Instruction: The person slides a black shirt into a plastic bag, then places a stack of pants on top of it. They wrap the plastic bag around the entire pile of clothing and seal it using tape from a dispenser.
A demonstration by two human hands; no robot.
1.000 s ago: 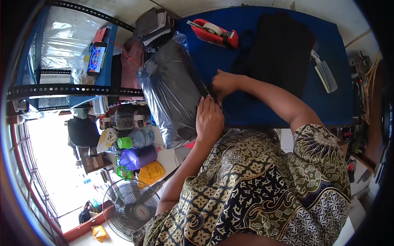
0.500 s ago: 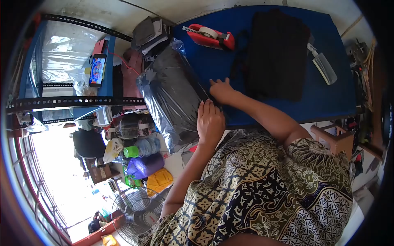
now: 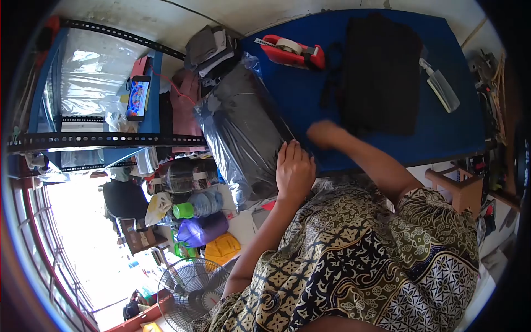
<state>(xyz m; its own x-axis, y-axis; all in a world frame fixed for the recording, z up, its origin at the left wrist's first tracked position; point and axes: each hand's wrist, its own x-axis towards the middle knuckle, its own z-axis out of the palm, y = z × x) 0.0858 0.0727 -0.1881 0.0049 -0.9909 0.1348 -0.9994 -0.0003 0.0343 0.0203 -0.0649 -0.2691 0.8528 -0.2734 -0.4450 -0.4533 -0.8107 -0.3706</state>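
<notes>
My left hand (image 3: 296,170) lies with its fingers stretched out flat on the near right edge of a dark, folded bundle in clear plastic wrap (image 3: 243,127). My right hand (image 3: 326,134) is over the blue tabletop (image 3: 298,97), just right of the bundle and apart from it. Motion smears its fingers, and I see nothing held in it. Beyond it is a stack of folded black cloth (image 3: 381,77). A red tape dispenser (image 3: 293,52) with a roll of tape stands near the far edge.
A clear spray bottle (image 3: 442,91) lies to the right. Folded garments (image 3: 207,50) are piled behind the bundle. At left, a metal shelf (image 3: 105,138) holds a lit phone (image 3: 138,98). A fan (image 3: 193,293) stands on the floor, and a brown stool (image 3: 459,188) is at right.
My right hand has moved right, away from the bundle's edge, its pointing fingers now blurred. My left hand stays on the bundle. The whole view has shifted slightly.
</notes>
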